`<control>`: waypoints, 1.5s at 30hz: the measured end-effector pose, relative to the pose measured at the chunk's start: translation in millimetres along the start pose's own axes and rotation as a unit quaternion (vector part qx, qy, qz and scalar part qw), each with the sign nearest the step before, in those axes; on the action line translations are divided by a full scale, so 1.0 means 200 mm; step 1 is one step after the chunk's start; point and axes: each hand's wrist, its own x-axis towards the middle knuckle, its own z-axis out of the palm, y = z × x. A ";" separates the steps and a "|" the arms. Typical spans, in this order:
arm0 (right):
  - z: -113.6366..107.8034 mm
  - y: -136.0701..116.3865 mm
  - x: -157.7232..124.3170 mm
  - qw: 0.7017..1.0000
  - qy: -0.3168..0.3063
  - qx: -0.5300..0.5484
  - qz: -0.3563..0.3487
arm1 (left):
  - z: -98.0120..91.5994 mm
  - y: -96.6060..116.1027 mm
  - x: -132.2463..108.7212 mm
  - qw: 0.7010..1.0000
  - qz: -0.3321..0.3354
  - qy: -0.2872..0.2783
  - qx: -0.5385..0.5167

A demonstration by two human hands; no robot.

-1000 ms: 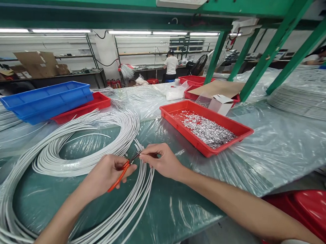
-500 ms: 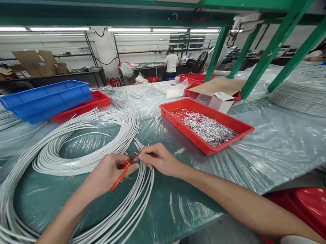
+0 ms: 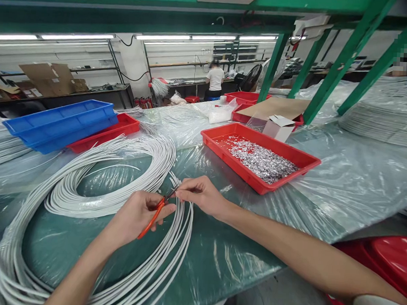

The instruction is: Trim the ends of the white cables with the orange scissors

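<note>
right hand (image 3: pixel 203 195) slightly higher, by pliers (image 3: pixel 156 212)

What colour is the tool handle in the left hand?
The handle is orange, best seen in the head view.

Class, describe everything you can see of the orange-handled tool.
The orange-handled tool has smooth, glossy handles, apparently plastic-coated, and a slim, dark, metallic-looking working end. The left hand grips it, partly hiding the handles. It slants, handles toward the wearer, tip up and right in the picture, above the white cables and right by the fingertips of the right hand. The tip is too small to tell whether it is closed.
</note>
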 end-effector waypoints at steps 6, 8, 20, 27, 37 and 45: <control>0.02 -0.01 -0.02 0.996 0.046 -0.072 -0.034 | 0.01 -0.03 0.01 1.000 -0.014 0.005 0.011; 0.02 -0.01 -0.02 0.994 0.056 -0.081 -0.036 | 0.01 -0.04 0.01 0.999 -0.028 0.010 0.018; 0.03 -0.04 -0.03 0.986 0.068 0.072 0.136 | 0.02 -0.01 0.01 0.999 -0.038 0.005 0.009; 0.05 -0.09 -0.04 0.979 0.066 0.134 0.141 | 0.02 0.03 0.00 0.999 -0.042 0.004 -0.014; 0.05 -0.06 -0.05 0.995 0.093 0.001 0.023 | 0.03 0.03 0.01 0.998 -0.041 -0.005 -0.040; 0.05 -0.09 -0.08 0.936 0.156 -0.265 -0.170 | 0.11 0.04 0.00 0.993 -0.032 0.010 -0.110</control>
